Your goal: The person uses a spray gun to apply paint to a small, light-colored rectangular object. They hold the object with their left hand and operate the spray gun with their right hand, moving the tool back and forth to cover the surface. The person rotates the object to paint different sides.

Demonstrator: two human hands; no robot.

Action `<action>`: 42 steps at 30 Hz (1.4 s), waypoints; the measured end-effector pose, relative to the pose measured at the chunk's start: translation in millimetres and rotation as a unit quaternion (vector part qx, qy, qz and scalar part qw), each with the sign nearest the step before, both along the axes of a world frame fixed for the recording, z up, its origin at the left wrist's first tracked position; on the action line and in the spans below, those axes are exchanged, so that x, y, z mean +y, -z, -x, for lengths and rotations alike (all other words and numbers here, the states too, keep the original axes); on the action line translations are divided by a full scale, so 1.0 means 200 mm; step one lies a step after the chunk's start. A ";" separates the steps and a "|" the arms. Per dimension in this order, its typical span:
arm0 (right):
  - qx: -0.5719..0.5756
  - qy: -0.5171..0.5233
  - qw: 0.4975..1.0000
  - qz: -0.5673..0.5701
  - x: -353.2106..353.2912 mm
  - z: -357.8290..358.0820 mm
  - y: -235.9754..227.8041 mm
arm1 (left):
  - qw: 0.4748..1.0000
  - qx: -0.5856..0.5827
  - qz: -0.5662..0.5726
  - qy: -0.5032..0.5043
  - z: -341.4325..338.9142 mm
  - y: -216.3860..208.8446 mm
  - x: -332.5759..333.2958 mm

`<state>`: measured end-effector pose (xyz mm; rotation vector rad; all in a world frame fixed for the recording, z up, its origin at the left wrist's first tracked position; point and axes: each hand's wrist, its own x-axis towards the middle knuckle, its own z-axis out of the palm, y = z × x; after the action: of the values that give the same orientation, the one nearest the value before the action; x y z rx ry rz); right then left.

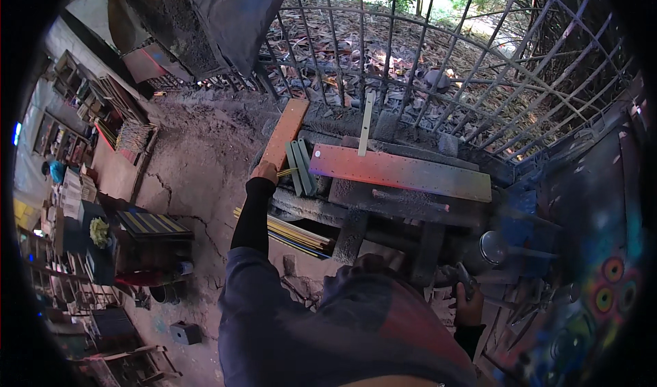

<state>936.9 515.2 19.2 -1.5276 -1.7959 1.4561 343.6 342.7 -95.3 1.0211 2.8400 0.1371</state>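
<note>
My left hand (265,172) is closed at the near end of a narrow orange board (286,131) dotted with small marks. A thin yellowish stick (287,172) juts out beside its fingers, toward grey-green slats (301,168). To their right lies a long board (404,173), shaded from red and orange to pale green-grey. A pale slat (366,123) with holes meets its far edge. Low on the right, my right hand (469,307) is wrapped round a dark, curved tool (465,276) that looks like a spray gun; its lower part is hidden by the fingers.
A bar fence (393,58) stands beyond the dusty work stand (410,205). Yellow and dark strips (294,233) lie beneath the stand. Right of it is a round metal lid (492,247). On the left floor are a dark block (185,332) and a low table with striped pieces (154,224).
</note>
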 end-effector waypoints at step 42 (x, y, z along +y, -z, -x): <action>0.042 0.066 0.996 -0.045 0.44 -0.43 -0.15 | 0.737 -0.119 -0.659 -0.091 -1.20 -0.77 0.08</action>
<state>1022.0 604.2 50.1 -1.4875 -1.6576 1.3380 584.3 357.9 59.0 0.6498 2.2535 2.2959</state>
